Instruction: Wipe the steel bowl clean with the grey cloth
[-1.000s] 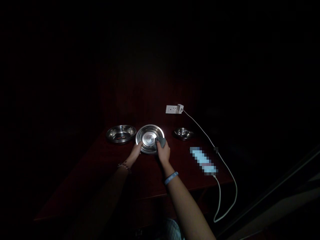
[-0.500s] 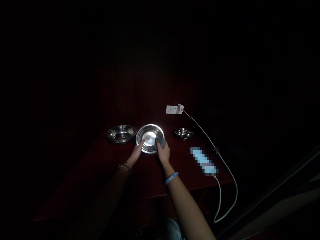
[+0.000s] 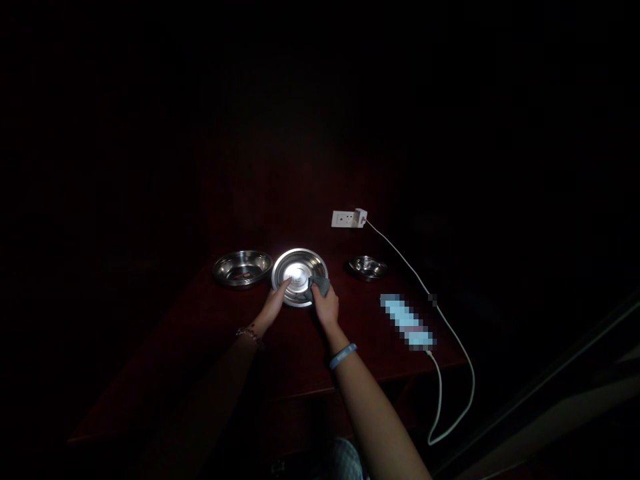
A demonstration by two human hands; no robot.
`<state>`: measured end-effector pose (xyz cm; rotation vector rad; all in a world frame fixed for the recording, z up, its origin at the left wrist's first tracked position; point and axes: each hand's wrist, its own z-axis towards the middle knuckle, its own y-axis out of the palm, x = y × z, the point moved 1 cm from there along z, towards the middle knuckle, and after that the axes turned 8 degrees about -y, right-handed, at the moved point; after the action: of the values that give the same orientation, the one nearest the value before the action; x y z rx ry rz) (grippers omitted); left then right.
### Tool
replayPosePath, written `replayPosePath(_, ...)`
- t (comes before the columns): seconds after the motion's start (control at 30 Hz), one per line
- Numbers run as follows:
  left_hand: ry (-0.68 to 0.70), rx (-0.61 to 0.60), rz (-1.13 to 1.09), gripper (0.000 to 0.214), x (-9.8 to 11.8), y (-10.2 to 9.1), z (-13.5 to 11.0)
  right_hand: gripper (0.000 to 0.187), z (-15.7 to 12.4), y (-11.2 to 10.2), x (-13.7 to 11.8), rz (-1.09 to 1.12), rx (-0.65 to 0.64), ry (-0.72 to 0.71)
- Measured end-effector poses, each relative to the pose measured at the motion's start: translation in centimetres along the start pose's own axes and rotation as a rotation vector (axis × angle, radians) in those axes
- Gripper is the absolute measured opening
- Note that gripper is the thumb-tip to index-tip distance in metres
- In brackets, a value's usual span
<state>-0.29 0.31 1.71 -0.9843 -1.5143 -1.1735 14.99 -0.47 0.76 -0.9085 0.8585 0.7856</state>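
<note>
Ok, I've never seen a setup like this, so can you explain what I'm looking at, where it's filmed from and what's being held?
There's no machine here, just a person's two bare hands. The camera is worn on their head, looking forward and down. The left hand holds the near edge of a metal bowl; the right hand holds a greyish cloth against its inside. On the dark red table, other bowls sit to the left and a smaller bowl to the right. Nearer is a pixelated device, probably a phone, its white cable running to a socket.
</note>
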Motion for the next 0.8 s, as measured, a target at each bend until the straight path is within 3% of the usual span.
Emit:
replayPosePath(0.2, 0.035, 0.107, 0.02, 0.034, 0.6, -0.6, 0.5, 0.029, -0.1, 0.1, -0.1, 0.007, -0.006, -0.022)
replayPosePath(0.4, -0.028, 0.11, 0.022, 0.029, 0.6, -0.9, 0.9, 0.028, -0.4, -0.3, -0.4, 0.008, -0.004, -0.052)
replayPosePath(0.8, 0.089, 0.037, 0.02, 0.019, 0.6, -0.9, 1.0, 0.025, -0.3, -0.5, -0.6, -0.018, 0.035, -0.029)
